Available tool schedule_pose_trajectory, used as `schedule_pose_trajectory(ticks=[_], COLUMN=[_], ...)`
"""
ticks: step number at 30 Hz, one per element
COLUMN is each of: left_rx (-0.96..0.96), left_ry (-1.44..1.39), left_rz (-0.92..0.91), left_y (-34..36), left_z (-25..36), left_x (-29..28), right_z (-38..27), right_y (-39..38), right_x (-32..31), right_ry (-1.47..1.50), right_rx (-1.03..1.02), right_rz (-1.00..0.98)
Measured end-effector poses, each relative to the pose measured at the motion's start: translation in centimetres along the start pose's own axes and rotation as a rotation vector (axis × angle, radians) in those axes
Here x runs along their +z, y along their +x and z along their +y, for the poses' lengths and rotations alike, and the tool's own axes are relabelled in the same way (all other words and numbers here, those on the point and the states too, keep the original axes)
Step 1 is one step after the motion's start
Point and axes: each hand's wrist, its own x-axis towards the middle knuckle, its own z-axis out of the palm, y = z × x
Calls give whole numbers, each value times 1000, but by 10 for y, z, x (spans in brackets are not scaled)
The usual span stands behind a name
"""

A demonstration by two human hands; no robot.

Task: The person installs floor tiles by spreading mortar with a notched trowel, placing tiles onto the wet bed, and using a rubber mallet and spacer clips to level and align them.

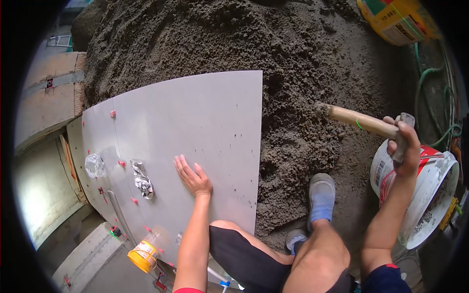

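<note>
My left hand lies flat on a large light-grey tile, its fingers a little apart and holding nothing. Dark specks dot the tile's right part. My right hand is wrapped round the metal head of a hammer, off to the right. The hammer's wooden handle points left, its end caked with mortar, above a bed of damp sandy mortar. That mortar runs along the tile's right edge and past its far edge.
A tilted white bucket stands beneath my right forearm. Far right are a yellow bucket and a green hose. Red levelling clips, crumpled foil, clear plastic and a small yellow pail lie to the left.
</note>
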Motion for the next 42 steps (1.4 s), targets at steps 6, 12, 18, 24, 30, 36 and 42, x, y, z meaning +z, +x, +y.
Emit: schedule_pose_trajectory(ticks=[6, 12, 18, 24, 30, 36, 42], left_rx=[32, 0, 16, 33, -15, -154, 255], left_ry=[-45, 21, -32, -4, -16, -61, -74], left_rz=[1, 5, 16, 47, 34, 41, -161], left_y=[2, -1, 3, 3, 3, 27, 86], left_z=[16, -2, 22, -6, 7, 21, 172], left_x=[11, -3, 16, 3, 11, 33, 60], right_z=[116, 15, 128, 83, 86, 117, 157], right_y=[36, -11, -26, -33, -37, -19, -59], right_x=[94, 24, 88, 51, 48, 103, 88], right_ry=[-92, -217, -126, -176, -571, -203, -76], right_rx=[126, -80, 86, 69, -280, 12, 31], right_rz=[-150, -71, -22, -130, -222, -234, -126])
